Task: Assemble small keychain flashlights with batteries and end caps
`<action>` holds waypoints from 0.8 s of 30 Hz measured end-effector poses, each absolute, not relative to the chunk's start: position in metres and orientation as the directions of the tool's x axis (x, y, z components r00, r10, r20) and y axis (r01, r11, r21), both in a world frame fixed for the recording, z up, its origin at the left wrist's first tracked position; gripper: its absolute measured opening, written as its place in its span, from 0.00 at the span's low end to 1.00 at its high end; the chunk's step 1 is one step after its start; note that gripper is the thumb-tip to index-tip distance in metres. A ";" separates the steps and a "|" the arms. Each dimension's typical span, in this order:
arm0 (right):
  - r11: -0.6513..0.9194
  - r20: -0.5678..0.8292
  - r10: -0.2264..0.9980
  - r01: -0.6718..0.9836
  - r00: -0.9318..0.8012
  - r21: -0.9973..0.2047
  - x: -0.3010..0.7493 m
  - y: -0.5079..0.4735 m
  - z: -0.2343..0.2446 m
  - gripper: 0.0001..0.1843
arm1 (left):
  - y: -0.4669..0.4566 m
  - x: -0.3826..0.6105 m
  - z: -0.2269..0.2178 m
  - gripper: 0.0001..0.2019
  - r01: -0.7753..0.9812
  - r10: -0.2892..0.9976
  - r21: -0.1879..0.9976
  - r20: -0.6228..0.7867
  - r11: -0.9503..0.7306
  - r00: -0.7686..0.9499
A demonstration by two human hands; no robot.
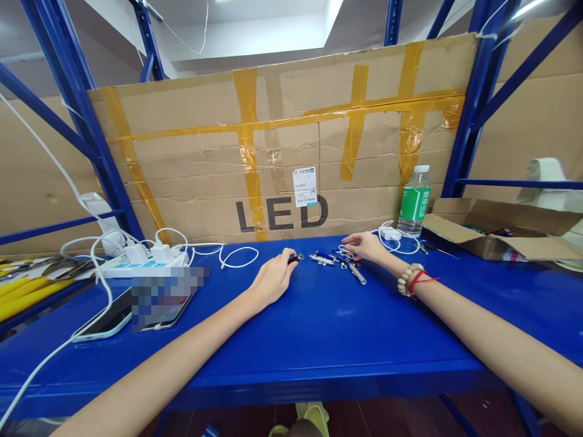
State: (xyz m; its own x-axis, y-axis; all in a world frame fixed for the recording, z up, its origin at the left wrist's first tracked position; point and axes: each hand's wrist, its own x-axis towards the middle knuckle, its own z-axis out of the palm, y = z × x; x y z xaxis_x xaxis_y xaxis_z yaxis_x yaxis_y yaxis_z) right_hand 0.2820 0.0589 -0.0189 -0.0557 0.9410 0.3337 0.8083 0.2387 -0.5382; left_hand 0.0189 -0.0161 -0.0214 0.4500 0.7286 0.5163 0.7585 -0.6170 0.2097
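Observation:
My left hand (274, 276) rests low over the blue tabletop, its fingers closed on a small black keychain piece (294, 259) with a metal clasp at the tip. Most of that piece is hidden by the fingers. To the right lies a loose cluster of small pen-like keychains (322, 260), silver and blue, with metal clasps. One silver pen-like keychain (357, 274) points toward me at the near side of the cluster. My right hand (364, 247) is at the cluster's right end, fingers bent and apart beside some metal rings (347, 252); whether it touches them is unclear.
A water bottle (414, 201) and an open cardboard box (505, 233) stand at right. On the left are a white power strip (141, 266) with cables and two phones, one a phone (107, 315) in a pale case. A cardboard sheet (204, 176) walls the back.

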 end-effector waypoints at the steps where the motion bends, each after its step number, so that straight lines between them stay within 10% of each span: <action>1: 0.234 0.334 0.941 0.814 -0.052 -0.532 0.282 0.058 -0.019 0.15 | -0.016 0.019 -0.021 0.07 0.759 0.726 0.203 0.518 -0.618 0.452; 14: 0.187 0.355 0.930 0.951 -0.091 -0.247 0.277 0.046 -0.006 0.16 | -0.018 0.020 -0.020 0.08 0.765 0.707 0.147 0.518 -0.628 0.481; 24: 0.269 0.220 0.952 0.928 -0.214 -0.259 0.278 0.055 -0.012 0.21 | -0.017 0.019 -0.021 0.08 0.773 0.711 0.134 0.513 -0.620 0.481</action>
State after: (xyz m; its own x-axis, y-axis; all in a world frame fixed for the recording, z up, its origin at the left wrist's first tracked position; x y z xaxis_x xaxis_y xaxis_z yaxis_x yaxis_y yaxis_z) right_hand 0.2778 0.0551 -0.0123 -0.2140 0.9517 0.2200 0.9278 0.2685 -0.2590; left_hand 0.0193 -0.0171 -0.0210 0.4810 0.7112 0.5127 0.7733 -0.6197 0.1341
